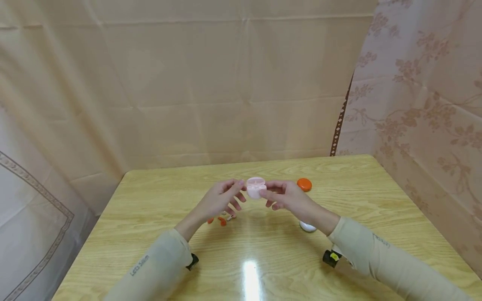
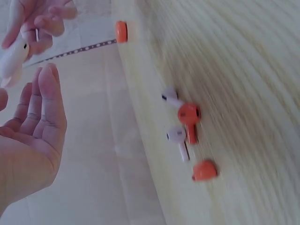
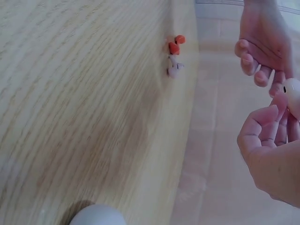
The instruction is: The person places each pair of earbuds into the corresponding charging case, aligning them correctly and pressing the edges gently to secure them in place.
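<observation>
A pale pink earbud case (image 1: pixel 255 192) is held up over the table with its lid raised. My right hand (image 1: pixel 291 198) grips its right side between thumb and fingers. At the case's left edge is my left hand (image 1: pixel 220 197), its thumb and index fingertips right beside the lid and the other fingers loosely spread. Below the left hand, pink earbuds (image 2: pixel 176 135) and orange earbuds (image 2: pixel 189 114) lie loose on the wood. The right wrist view shows the case (image 3: pixel 293 96) only partly, cut off by the frame edge.
A round orange case (image 1: pixel 304 184) sits on the table (image 1: pixel 162 188) beyond my right hand. A white rounded case (image 1: pixel 307 226) lies under my right wrist, partly hidden by it. Beige curtain cloth (image 1: pixel 226 83) hangs behind the table's far edge.
</observation>
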### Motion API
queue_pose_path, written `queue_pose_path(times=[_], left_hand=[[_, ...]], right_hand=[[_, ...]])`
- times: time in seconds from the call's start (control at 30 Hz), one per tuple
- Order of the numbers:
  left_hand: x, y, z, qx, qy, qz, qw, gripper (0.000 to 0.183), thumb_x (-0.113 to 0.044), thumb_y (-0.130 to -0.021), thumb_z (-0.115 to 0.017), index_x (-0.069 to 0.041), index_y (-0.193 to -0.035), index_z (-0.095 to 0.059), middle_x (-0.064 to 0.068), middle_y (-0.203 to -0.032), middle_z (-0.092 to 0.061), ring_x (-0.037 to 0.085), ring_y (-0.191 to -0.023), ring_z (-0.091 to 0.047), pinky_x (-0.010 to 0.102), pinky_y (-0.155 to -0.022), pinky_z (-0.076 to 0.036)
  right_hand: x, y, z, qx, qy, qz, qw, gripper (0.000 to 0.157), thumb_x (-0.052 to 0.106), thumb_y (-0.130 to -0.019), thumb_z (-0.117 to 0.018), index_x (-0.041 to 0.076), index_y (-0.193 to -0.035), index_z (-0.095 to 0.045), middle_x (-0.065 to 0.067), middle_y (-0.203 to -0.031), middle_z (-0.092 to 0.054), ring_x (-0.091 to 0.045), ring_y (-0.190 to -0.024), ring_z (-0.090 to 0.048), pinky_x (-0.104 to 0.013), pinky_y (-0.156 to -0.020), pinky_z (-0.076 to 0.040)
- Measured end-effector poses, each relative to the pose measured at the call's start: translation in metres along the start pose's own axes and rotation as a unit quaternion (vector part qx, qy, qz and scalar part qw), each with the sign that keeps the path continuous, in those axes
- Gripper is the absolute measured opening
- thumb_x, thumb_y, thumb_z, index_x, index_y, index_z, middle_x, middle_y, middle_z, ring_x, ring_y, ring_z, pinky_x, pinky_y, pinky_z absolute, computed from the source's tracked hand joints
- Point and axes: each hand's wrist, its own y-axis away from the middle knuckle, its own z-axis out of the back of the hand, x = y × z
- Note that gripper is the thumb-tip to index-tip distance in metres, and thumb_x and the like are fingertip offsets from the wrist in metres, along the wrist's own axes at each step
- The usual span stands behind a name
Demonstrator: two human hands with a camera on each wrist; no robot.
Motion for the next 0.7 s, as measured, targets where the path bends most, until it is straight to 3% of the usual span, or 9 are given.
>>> queue_pose_path(times=[0.17, 0.33, 0.37, 0.6, 0.7], left_hand=[[0.001, -0.002, 0.015, 0.014, -0.056, -0.011, 0.9983, 0.040, -0.045, -0.105, -0.053, -0.008, -0.118, -0.065, 0.014, -0.100, -0.069, 0.040, -0.086, -0.068, 0.056, -0.070, -0.059], [0.003, -0.003, 0.028, 0.032, -0.109, -0.043, 0.9926, 0.023, -0.028, -0.104, -0.060, -0.008, -0.116, -0.065, 0.008, -0.096, -0.068, 0.029, -0.079, -0.069, 0.060, -0.070, -0.057], [0.003, -0.003, 0.029, 0.037, -0.123, -0.051, 0.9904, 0.022, -0.025, -0.104, -0.061, -0.007, -0.116, -0.065, 0.007, -0.095, -0.068, 0.026, -0.078, -0.068, 0.060, -0.070, -0.057], [0.008, -0.003, 0.034, 0.070, -0.243, -0.098, 0.9626, 0.015, -0.014, -0.097, -0.070, -0.007, -0.110, -0.068, 0.001, -0.094, -0.069, 0.022, -0.079, -0.065, 0.028, -0.071, -0.054], [0.010, -0.001, 0.033, 0.079, -0.276, -0.089, 0.9537, 0.016, -0.011, -0.095, -0.073, -0.007, -0.110, -0.068, -0.002, -0.095, -0.068, 0.017, -0.082, -0.064, 0.028, -0.074, -0.055]], right_hand=[[0.002, 0.000, 0.004, 0.012, -0.047, -0.020, 0.999, 0.050, 0.031, -0.097, -0.072, -0.003, -0.131, -0.058, -0.009, -0.109, -0.069, -0.020, -0.089, -0.064, -0.033, -0.080, -0.057], [0.003, 0.001, 0.005, 0.020, -0.073, -0.025, 0.997, 0.047, 0.029, -0.097, -0.071, -0.002, -0.130, -0.058, -0.007, -0.108, -0.068, -0.019, -0.088, -0.063, -0.030, -0.077, -0.056], [0.003, 0.001, 0.005, 0.022, -0.076, -0.024, 0.997, 0.046, 0.028, -0.097, -0.071, -0.001, -0.130, -0.058, -0.007, -0.108, -0.068, -0.019, -0.088, -0.063, -0.030, -0.076, -0.056], [0.004, 0.002, 0.003, 0.029, -0.086, -0.021, 0.996, 0.041, 0.025, -0.097, -0.072, 0.000, -0.126, -0.060, -0.007, -0.105, -0.068, -0.019, -0.086, -0.064, -0.029, -0.074, -0.056], [0.005, 0.002, 0.002, 0.032, -0.086, -0.020, 0.996, 0.040, 0.025, -0.097, -0.072, 0.000, -0.126, -0.060, -0.007, -0.105, -0.068, -0.019, -0.086, -0.064, -0.030, -0.075, -0.056]])
